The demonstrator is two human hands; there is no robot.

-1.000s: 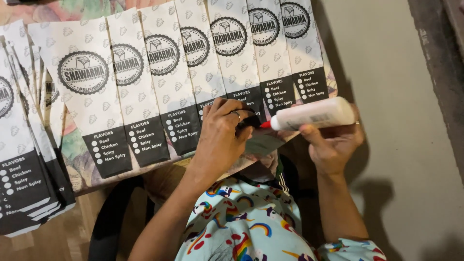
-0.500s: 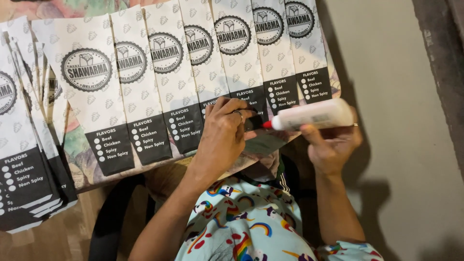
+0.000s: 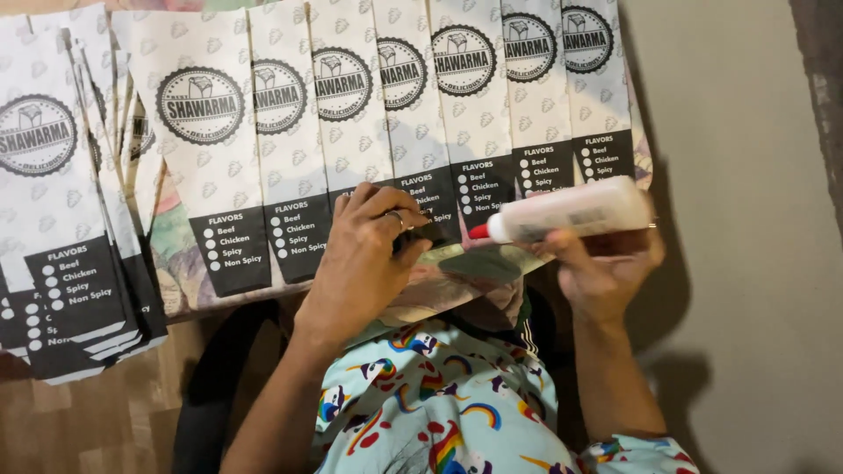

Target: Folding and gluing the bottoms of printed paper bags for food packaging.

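Note:
My right hand point(image 3: 601, 268) grips a white glue bottle point(image 3: 566, 211) with a red tip, held sideways with the tip pointing left. My left hand point(image 3: 364, 254) rests on the black lower end of a white paper sleeve point(image 3: 420, 132), fingers bent and pressing on it, a ring on one finger. That sleeve is one of several overlapping white printed sleeves point(image 3: 290, 149) with round black emblems and black bottom panels, fanned in a row over a patterned cloth point(image 3: 457, 276). The bottle tip hovers just right of my left fingers.
A stack of the same printed sleeves point(image 3: 61, 228) lies at the left on a wooden floor point(image 3: 97, 421). Grey floor point(image 3: 755, 228) lies to the right. My lap in rainbow-print clothing point(image 3: 439, 404) fills the bottom centre.
The view has drifted slightly, so the sleeves sit a little lower and to the left. Both hands keep about the same pose, and the bottle stays level.

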